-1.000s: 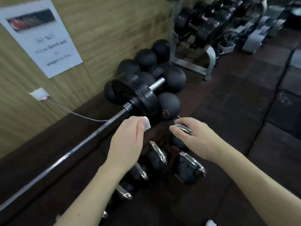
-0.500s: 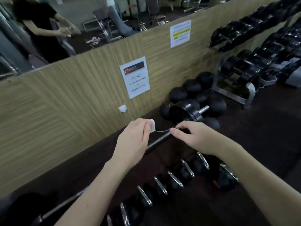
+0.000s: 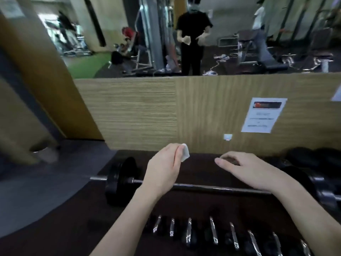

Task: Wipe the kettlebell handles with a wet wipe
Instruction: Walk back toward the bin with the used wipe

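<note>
Dark rubber gym flooring runs up to a pale wood-grain wall panel with a mirror above it, and a long black barbell with round plates lies along the panel's foot. At about six o'clock, nearest the wearer, stands a row of black kettlebells with shiny chrome handles, lined up side by side, likely so each handle can be reached in turn. Above them at eleven o'clock the left hand is closed in a loose fist, pinching a small folded white wet wipe between thumb and fingers, the wipe poking out at the top, ready to be pressed on metal. At one o'clock the right hand hovers flat and open, fingers relaxed, gripping nothing. Neither hand touches a handle. Compared with half a second ago the view has swung left and up: the white paper notice now sits at two o'clock, the mirror fills the top, and the hands are further apart.
</note>
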`<action>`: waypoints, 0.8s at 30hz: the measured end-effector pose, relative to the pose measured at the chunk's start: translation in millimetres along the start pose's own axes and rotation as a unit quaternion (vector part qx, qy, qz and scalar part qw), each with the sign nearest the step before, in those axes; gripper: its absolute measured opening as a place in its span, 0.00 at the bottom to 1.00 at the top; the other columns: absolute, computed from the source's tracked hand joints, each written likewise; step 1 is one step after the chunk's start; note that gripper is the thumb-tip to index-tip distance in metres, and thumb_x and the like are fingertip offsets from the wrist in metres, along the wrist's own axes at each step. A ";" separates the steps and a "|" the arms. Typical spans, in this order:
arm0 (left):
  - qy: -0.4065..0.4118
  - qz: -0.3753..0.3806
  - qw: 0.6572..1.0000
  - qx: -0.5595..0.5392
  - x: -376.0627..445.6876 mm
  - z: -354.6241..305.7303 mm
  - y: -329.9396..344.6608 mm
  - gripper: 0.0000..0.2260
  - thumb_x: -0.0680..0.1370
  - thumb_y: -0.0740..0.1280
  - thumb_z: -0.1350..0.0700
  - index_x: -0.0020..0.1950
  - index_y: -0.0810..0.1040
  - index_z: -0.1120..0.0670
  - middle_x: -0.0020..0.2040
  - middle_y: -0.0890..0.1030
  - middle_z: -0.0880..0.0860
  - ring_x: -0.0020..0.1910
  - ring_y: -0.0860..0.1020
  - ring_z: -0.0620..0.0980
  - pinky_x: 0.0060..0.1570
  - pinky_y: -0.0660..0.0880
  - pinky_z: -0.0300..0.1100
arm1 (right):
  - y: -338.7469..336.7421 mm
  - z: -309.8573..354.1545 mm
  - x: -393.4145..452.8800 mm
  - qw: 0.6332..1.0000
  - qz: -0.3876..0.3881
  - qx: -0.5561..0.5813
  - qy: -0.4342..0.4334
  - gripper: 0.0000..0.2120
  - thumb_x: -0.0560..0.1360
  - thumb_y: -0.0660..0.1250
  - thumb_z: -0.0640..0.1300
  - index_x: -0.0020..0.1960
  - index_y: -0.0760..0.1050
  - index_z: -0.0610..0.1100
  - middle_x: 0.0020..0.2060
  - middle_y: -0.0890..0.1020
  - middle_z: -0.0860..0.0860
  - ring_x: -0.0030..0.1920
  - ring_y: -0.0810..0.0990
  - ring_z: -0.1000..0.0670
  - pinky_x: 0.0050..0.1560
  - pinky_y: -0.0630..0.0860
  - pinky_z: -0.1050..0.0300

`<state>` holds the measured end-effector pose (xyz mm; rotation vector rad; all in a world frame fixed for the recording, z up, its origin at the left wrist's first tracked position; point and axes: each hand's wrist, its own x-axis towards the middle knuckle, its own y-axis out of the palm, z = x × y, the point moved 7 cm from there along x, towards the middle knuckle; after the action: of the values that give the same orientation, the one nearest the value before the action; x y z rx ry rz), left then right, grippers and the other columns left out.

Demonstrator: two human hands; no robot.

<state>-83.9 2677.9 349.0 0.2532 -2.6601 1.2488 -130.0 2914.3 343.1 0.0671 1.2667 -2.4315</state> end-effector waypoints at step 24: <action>-0.376 -0.337 0.863 0.039 -274.6 411.0 -370.8 0.21 0.87 0.50 0.41 0.49 0.79 0.45 0.47 0.85 0.42 0.49 0.84 0.42 0.56 0.80 0.53 | 380.0 502.6 143.6 0.901 0.278 -0.119 -0.312 0.29 0.70 0.54 0.80 0.58 0.78 0.63 0.54 0.82 0.63 0.52 0.81 0.61 0.60 0.78 0.52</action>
<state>227.4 2146.5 299.0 1.8273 -2.5998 1.1338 -53.7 2273.4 311.9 -0.3467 1.0412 -1.6026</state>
